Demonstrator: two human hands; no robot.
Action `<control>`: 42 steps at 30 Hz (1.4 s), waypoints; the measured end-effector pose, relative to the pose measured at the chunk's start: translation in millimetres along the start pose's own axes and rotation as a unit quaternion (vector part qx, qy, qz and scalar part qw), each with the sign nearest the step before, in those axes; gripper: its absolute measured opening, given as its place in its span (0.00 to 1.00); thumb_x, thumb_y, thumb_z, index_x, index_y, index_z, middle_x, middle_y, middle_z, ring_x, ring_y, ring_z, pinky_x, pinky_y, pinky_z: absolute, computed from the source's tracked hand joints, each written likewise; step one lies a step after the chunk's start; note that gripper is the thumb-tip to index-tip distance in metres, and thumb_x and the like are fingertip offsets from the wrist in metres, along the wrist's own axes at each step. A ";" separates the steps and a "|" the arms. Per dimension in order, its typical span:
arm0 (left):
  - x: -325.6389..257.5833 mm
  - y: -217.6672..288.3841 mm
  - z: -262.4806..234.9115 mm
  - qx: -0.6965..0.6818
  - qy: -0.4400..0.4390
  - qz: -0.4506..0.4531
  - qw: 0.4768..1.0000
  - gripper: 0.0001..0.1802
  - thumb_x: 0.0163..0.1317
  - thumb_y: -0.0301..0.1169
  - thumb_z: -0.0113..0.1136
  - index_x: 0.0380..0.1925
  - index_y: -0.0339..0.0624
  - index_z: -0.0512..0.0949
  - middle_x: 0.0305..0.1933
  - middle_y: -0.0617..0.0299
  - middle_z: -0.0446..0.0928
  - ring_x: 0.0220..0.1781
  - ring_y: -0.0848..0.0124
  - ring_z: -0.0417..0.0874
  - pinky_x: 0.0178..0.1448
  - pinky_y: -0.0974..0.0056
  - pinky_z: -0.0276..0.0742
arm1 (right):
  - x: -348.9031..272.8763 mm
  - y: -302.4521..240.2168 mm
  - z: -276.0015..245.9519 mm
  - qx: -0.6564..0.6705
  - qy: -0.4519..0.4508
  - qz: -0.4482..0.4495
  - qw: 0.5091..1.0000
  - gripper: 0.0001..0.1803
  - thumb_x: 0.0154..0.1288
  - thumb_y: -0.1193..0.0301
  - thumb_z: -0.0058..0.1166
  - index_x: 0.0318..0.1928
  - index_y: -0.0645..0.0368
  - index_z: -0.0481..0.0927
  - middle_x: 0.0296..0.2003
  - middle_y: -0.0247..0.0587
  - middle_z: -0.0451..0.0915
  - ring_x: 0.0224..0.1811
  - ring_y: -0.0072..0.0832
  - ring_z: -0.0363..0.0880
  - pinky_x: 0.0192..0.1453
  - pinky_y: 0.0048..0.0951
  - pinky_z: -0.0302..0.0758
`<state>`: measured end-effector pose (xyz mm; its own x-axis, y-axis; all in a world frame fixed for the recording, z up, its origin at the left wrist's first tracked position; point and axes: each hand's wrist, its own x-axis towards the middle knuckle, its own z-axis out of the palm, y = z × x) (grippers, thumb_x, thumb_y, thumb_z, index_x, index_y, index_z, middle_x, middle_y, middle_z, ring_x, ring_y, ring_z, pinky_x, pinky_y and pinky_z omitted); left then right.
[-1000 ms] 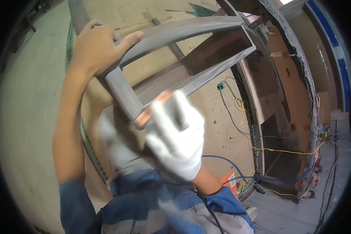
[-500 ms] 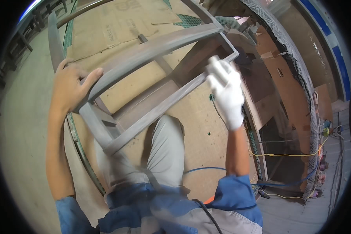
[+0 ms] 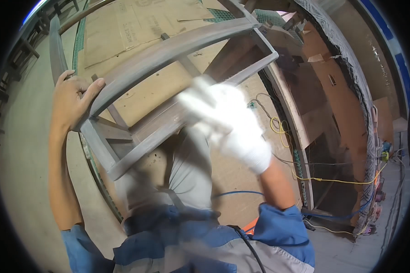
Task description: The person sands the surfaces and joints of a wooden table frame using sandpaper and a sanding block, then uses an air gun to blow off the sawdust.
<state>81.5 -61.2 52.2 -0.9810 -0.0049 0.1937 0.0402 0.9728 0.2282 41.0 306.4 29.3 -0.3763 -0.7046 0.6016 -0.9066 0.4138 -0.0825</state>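
A grey-brown wooden chair frame (image 3: 168, 49) lies tilted in front of me, its broad curved rail running from lower left to upper right. At the left corner my bare left hand (image 3: 73, 100) is closed on the frame, thumb over the curved rail. My right hand (image 3: 232, 123), in a white glove, is over the straight near rail (image 3: 143, 148), around its middle. Motion smears its fingers, so whether they hold anything cannot be made out. Pale streaks show along the wood. My knee (image 3: 191, 166) is just below the near rail.
Brown cardboard (image 3: 123, 34) covers the work surface under the frame. To the right stands a dark box-like structure (image 3: 328, 123) with torn brown sheeting and a patterned fabric edge. A yellow cord (image 3: 341, 180) and a blue hose (image 3: 237, 193) run there. Dark furniture frames (image 3: 13, 70) line the far left.
My right hand has swept left and toward me, from the rail's right end to its middle. My left hand and the chair frame have shifted slightly left in view.
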 end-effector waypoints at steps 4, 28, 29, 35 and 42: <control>-0.9 -3.6 10.0 -0.046 0.063 0.032 0.996 0.33 0.72 0.53 0.57 0.21 0.32 0.83 0.18 0.51 0.74 0.27 0.53 0.77 0.75 0.50 0.65 | 29.6 -124.6 24.6 0.083 -0.039 0.006 0.996 0.15 0.67 0.64 0.55 0.50 0.54 0.80 0.44 0.46 0.74 0.40 0.40 0.76 0.46 0.40 0.75; 4.2 -4.1 13.2 0.018 0.038 0.024 0.999 0.38 0.72 0.60 0.54 0.22 0.32 0.86 0.17 0.51 0.74 0.28 0.53 0.77 0.76 0.53 0.66 | 49.3 -148.2 30.2 0.121 -0.153 -0.073 0.978 0.27 0.58 0.66 0.59 0.61 0.51 0.75 0.52 0.46 0.71 0.48 0.41 0.74 0.48 0.39 0.69; 2.0 -8.9 14.4 0.030 0.048 0.028 0.998 0.37 0.72 0.59 0.55 0.22 0.32 0.86 0.17 0.51 0.75 0.28 0.54 0.77 0.75 0.53 0.66 | 50.6 -137.9 25.3 0.134 -0.164 -0.057 0.976 0.28 0.58 0.66 0.59 0.61 0.51 0.76 0.53 0.46 0.71 0.47 0.42 0.75 0.48 0.40 0.70; 1.4 -1.9 1.5 0.012 0.028 0.023 0.999 0.33 0.72 0.55 0.57 0.23 0.33 0.86 0.19 0.52 0.76 0.28 0.54 0.77 0.75 0.52 0.65 | 27.1 6.9 -30.5 -0.050 -0.113 0.112 0.986 0.23 0.63 0.74 0.57 0.60 0.56 0.82 0.46 0.43 0.84 0.44 0.43 0.82 0.51 0.44 0.78; -12.2 -5.2 13.6 -0.029 0.074 0.049 0.996 0.22 0.71 0.43 0.62 0.24 0.35 0.81 0.27 0.51 0.77 0.35 0.55 0.77 0.75 0.49 0.63 | 71.5 -98.4 -2.9 0.092 -0.228 0.138 0.959 0.11 0.59 0.69 0.59 0.42 0.57 0.81 0.35 0.49 0.76 0.36 0.43 0.83 0.40 0.44 0.79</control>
<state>90.7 -63.0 35.7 -0.9330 0.0515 0.3563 0.1501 0.9553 0.2549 103.9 216.9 82.7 -0.6137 -0.7788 0.1300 -0.7626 0.5420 -0.3530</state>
